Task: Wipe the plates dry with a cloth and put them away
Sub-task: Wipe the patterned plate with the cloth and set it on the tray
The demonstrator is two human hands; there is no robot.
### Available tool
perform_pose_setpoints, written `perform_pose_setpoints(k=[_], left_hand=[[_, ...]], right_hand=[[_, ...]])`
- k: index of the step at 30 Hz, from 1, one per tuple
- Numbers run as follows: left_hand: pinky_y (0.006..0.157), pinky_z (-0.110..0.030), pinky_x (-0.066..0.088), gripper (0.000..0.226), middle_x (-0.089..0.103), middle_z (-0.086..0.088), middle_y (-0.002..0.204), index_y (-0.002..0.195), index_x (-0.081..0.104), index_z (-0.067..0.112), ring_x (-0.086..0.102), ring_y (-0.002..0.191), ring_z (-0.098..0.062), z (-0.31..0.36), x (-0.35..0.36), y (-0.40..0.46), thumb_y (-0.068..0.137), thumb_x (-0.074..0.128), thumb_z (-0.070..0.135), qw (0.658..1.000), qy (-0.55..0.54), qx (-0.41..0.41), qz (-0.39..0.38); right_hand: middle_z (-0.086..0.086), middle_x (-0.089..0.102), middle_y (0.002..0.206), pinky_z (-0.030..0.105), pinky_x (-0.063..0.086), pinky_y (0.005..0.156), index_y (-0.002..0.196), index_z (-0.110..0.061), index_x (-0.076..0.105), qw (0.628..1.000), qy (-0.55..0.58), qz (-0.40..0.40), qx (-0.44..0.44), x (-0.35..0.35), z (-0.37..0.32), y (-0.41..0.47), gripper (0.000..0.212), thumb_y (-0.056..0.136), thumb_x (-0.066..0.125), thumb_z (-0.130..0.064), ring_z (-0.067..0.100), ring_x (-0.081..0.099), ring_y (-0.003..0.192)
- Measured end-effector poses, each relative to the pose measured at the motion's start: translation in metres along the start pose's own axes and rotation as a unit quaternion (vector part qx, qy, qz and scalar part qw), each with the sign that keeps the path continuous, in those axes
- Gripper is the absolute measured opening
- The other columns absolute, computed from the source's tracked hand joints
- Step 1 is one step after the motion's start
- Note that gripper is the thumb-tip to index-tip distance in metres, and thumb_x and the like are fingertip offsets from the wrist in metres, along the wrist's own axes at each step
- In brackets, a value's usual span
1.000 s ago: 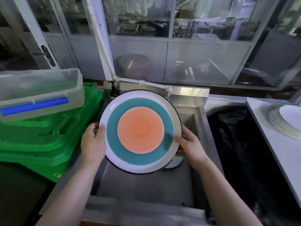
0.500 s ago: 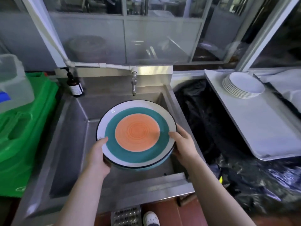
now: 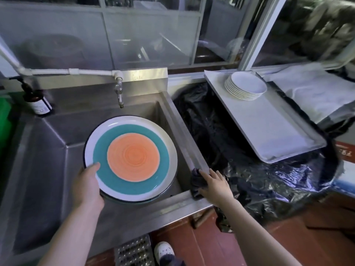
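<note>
A round plate (image 3: 132, 160) with an orange centre, a teal ring and a white rim is held over the steel sink (image 3: 57, 141). My left hand (image 3: 87, 186) grips its near-left edge, thumb on the rim. A second plate edge shows just beneath it. My right hand (image 3: 215, 184) is off the plate and rests on a dark cloth (image 3: 196, 180) lying on the sink's right front corner, fingers reaching onto it. A stack of white plates (image 3: 246, 86) stands on a metal tray (image 3: 269, 135) at the right.
A tap (image 3: 119, 93) hangs over the sink's back wall and a brown pump bottle (image 3: 36, 100) stands at its back left. Black plastic sheeting (image 3: 221, 135) covers the area between sink and tray. A floor grate (image 3: 134, 252) and a shoe lie below.
My right hand let go of the plate's right edge and moved right and down onto the dark cloth. The left hand alone now holds the plate. The view shifted right.
</note>
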State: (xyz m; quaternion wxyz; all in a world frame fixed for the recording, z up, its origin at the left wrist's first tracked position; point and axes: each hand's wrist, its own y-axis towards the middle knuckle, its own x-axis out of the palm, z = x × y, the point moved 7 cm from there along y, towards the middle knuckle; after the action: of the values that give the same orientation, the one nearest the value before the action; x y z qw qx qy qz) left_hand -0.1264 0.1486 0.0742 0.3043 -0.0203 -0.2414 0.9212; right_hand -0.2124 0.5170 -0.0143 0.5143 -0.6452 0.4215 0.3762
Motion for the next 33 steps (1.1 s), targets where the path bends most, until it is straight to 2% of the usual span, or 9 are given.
perform_pose_setpoints(k=[3,6,11,14,18,24,27,30,33], left_hand=[[0.066,-0.029,0.046,0.003,0.066,0.005,0.083,0.084,0.064,0.019,0.061,0.075,-0.018,0.005,-0.006,0.000,0.085,0.061,0.019,0.999,0.020,0.039,0.005],[0.070,-0.032,0.046,0.008,0.066,0.004,0.081,0.076,0.064,0.021,0.060,0.077,-0.021,0.012,-0.013,-0.001,0.083,0.063,0.017,0.996,0.029,0.079,0.013],[0.071,-0.033,0.048,0.009,0.069,0.004,0.079,0.078,0.068,0.020,0.063,0.076,-0.021,0.023,-0.016,-0.008,0.082,0.063,0.013,0.993,-0.002,0.115,0.019],[0.067,-0.033,0.044,0.008,0.064,0.001,0.072,0.068,0.065,0.020,0.058,0.074,-0.022,0.035,-0.014,-0.016,0.076,0.064,0.017,0.988,-0.031,0.150,0.013],[0.067,-0.034,0.041,0.008,0.061,0.003,0.067,0.062,0.065,0.022,0.052,0.073,-0.020,0.062,-0.008,-0.025,0.069,0.065,0.025,0.978,-0.054,0.199,-0.003],[0.071,-0.038,0.036,0.005,0.054,-0.011,0.079,0.066,0.058,0.020,0.047,0.076,-0.022,0.103,0.010,-0.046,0.068,0.062,0.020,0.963,-0.102,0.246,-0.032],[0.061,-0.032,0.036,0.003,0.056,-0.004,0.068,0.061,0.057,0.016,0.046,0.067,-0.019,0.120,0.012,-0.054,0.063,0.058,0.014,0.958,-0.097,0.269,-0.026],[0.055,-0.029,0.028,0.005,0.047,-0.003,0.061,0.058,0.046,0.014,0.037,0.062,-0.018,0.131,0.009,-0.059,0.058,0.050,0.011,0.953,-0.083,0.290,-0.014],[0.052,-0.028,0.028,0.005,0.044,-0.003,0.059,0.062,0.046,0.007,0.036,0.058,-0.015,0.135,0.005,-0.062,0.058,0.047,0.009,0.947,-0.072,0.314,-0.008]], right_hand=[[0.003,0.032,0.148,0.044,0.022,0.114,0.149,-0.043,0.014,0.993,-0.117,0.007,-0.018,0.008,0.001,0.005,0.072,0.091,0.054,-0.029,0.031,0.033,0.134],[0.003,0.043,0.133,0.040,0.034,0.102,0.148,-0.045,0.018,0.990,-0.125,0.059,-0.028,-0.003,0.001,0.010,0.071,0.090,0.046,-0.015,0.029,0.043,0.119],[0.005,0.052,0.121,0.039,0.046,0.087,0.146,-0.041,0.030,0.981,0.082,0.152,-0.085,-0.054,-0.034,0.013,0.064,0.089,0.055,-0.023,0.030,0.053,0.107],[0.005,0.054,0.118,0.034,0.049,0.082,0.139,-0.030,0.042,0.940,0.213,0.206,-0.169,-0.101,-0.079,0.005,0.061,0.084,0.063,-0.018,0.028,0.057,0.104],[0.003,0.051,0.121,0.027,0.042,0.079,0.135,-0.028,0.044,0.895,0.260,0.253,-0.259,-0.155,-0.145,-0.009,0.058,0.082,0.066,-0.019,0.019,0.051,0.105],[0.005,0.039,0.138,0.042,0.049,0.087,0.133,-0.030,0.047,0.886,0.240,0.288,-0.273,-0.213,-0.232,-0.017,0.053,0.083,0.059,-0.019,0.033,0.054,0.110],[0.007,0.046,0.136,0.036,0.043,0.095,0.134,-0.023,0.052,0.862,0.286,0.322,-0.267,-0.252,-0.256,-0.017,0.048,0.087,0.058,-0.018,0.030,0.051,0.117],[0.005,0.052,0.134,0.031,0.037,0.099,0.134,-0.021,0.054,0.836,0.280,0.330,-0.337,-0.271,-0.290,-0.035,0.046,0.088,0.060,-0.018,0.026,0.049,0.119],[0.007,0.052,0.132,0.040,0.043,0.097,0.131,-0.022,0.058,0.811,0.247,0.299,-0.439,-0.258,-0.326,-0.069,0.046,0.086,0.061,-0.014,0.031,0.052,0.115]])
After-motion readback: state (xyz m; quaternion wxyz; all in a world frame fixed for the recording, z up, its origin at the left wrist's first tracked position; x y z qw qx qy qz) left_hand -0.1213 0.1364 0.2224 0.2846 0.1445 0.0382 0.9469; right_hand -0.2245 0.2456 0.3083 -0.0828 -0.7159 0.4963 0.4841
